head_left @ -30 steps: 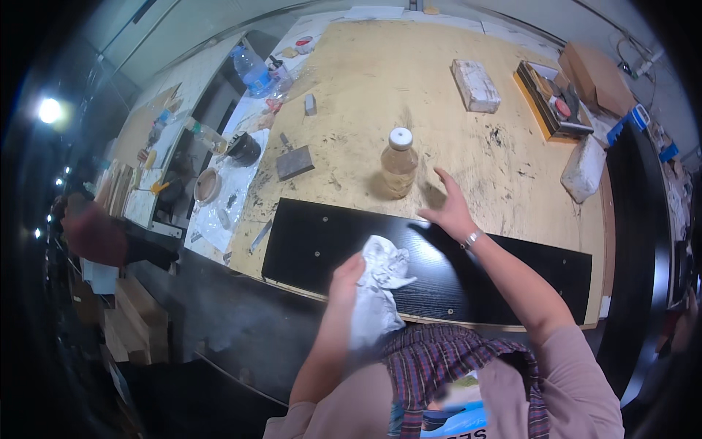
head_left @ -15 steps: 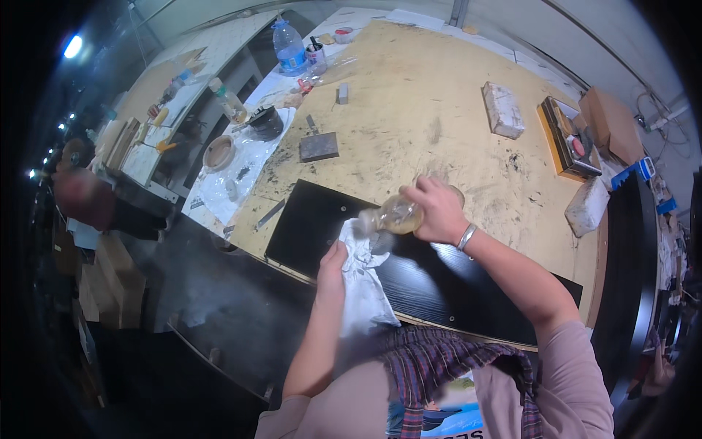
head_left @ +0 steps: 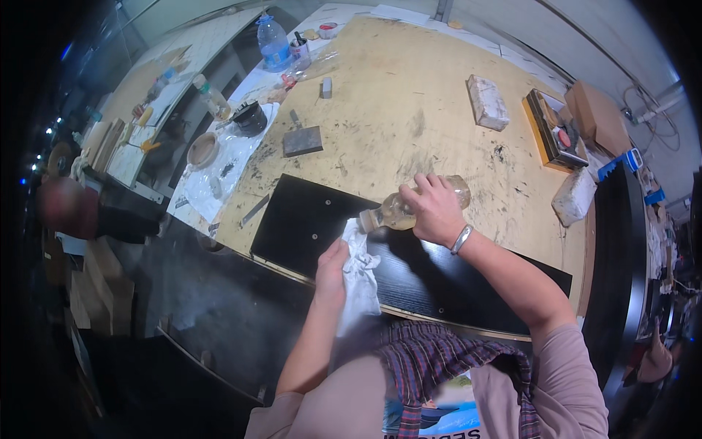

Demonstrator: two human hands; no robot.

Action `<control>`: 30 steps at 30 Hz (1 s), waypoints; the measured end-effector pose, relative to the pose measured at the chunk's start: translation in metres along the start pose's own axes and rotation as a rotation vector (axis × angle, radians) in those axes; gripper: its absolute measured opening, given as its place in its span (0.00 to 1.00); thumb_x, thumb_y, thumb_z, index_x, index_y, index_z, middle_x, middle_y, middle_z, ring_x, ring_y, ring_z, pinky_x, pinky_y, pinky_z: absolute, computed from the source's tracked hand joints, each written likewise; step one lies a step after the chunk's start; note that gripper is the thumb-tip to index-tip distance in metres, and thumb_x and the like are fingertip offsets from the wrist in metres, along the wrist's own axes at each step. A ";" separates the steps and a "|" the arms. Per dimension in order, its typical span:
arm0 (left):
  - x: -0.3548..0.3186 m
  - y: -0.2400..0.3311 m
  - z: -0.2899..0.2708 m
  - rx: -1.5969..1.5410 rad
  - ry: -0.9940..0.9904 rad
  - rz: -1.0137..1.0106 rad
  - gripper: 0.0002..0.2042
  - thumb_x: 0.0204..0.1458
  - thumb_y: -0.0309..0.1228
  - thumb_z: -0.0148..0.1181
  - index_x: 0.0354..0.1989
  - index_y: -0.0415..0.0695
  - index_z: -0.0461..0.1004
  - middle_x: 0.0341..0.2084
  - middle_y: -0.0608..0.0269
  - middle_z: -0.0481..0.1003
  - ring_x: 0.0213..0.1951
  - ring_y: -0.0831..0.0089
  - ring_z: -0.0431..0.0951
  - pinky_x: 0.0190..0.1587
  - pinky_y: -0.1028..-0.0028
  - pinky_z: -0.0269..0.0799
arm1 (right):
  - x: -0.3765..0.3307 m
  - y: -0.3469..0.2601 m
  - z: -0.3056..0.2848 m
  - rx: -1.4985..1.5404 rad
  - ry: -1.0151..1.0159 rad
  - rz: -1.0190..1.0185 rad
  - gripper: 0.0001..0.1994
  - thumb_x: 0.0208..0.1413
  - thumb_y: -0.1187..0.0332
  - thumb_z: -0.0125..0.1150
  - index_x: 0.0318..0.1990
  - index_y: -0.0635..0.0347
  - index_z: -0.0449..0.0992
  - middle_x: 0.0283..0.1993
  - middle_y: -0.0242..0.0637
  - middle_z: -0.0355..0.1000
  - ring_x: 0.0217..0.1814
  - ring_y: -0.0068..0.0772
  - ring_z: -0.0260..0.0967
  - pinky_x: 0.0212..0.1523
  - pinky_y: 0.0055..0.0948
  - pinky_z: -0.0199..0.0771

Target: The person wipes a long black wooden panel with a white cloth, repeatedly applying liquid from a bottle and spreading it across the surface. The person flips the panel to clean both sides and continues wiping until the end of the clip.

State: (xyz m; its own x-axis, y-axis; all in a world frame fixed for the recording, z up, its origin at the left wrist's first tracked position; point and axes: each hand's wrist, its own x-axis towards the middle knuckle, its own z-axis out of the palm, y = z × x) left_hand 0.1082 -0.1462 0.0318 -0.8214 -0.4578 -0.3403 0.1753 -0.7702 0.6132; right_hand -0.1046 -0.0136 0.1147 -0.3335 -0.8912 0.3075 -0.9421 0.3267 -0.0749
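Note:
My right hand (head_left: 437, 210) is wrapped round a clear plastic bottle (head_left: 397, 212) with a pale yellowish liquid in it. The bottle lies nearly on its side in the air, its neck pointing left against the top of a white cloth (head_left: 360, 267). That crumpled cloth hangs from my left hand (head_left: 333, 269), whose fingers are closed on it and partly hidden behind it. Beneath both hands a black wood-grain panel (head_left: 292, 212) with small round fittings lies along the near edge of the worktable (head_left: 395, 95).
A dark grey block (head_left: 303, 141) and a small grey block (head_left: 326, 88) lie beyond the panel. To the left stand a black pot (head_left: 250, 119), a round bowl (head_left: 202, 151) and a large water bottle (head_left: 273, 45). At right are wrapped white blocks (head_left: 488, 102) and an open box (head_left: 553, 132). Another person stands far left.
The bottle has swung a little flatter, and its neck now meets the cloth's top more plainly. The whole view has shifted slightly; both hands keep their holds.

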 end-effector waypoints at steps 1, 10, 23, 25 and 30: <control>-0.004 0.001 0.002 0.007 -0.003 -0.004 0.17 0.68 0.29 0.49 0.62 0.35 0.69 0.51 0.58 0.78 0.49 0.70 0.80 0.56 0.69 0.74 | 0.000 0.002 0.003 0.005 0.006 0.013 0.20 0.36 0.73 0.64 0.43 0.53 0.75 0.42 0.43 0.67 0.47 0.50 0.68 0.48 0.44 0.69; -0.064 0.116 -0.051 0.159 0.233 0.396 0.17 0.66 0.28 0.48 0.58 0.29 0.71 0.49 0.48 0.78 0.48 0.59 0.82 0.52 0.63 0.79 | 0.005 0.048 0.045 1.036 0.272 0.649 0.34 0.31 0.77 0.79 0.53 0.58 0.74 0.49 0.37 0.78 0.53 0.36 0.75 0.55 0.34 0.76; -0.060 0.034 -0.107 1.995 0.362 0.696 0.17 0.52 0.23 0.58 0.51 0.44 0.79 0.54 0.58 0.76 0.52 0.56 0.77 0.50 0.58 0.71 | -0.069 0.080 0.075 0.761 0.152 0.707 0.28 0.49 0.68 0.73 0.58 0.65 0.73 0.54 0.50 0.76 0.59 0.43 0.74 0.60 0.36 0.73; -0.058 0.029 -0.101 1.957 0.283 0.799 0.18 0.51 0.21 0.57 0.51 0.44 0.79 0.53 0.56 0.76 0.52 0.55 0.77 0.50 0.58 0.71 | -0.101 0.082 0.076 0.683 0.117 0.692 0.24 0.50 0.69 0.71 0.55 0.65 0.75 0.53 0.51 0.76 0.57 0.45 0.75 0.59 0.37 0.73; -0.074 0.012 -0.077 1.953 0.116 0.703 0.17 0.48 0.21 0.56 0.46 0.47 0.82 0.48 0.64 0.77 0.45 0.59 0.77 0.47 0.61 0.69 | -0.153 0.071 0.085 0.628 0.102 0.690 0.18 0.50 0.73 0.69 0.49 0.65 0.76 0.49 0.44 0.75 0.56 0.43 0.73 0.61 0.37 0.70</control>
State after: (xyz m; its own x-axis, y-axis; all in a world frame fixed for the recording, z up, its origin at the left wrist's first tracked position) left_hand 0.2125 -0.1558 0.0092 -0.8425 -0.4771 0.2502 -0.3663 0.8478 0.3834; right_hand -0.1231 0.1195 -0.0184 -0.8486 -0.5224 0.0839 -0.3931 0.5163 -0.7608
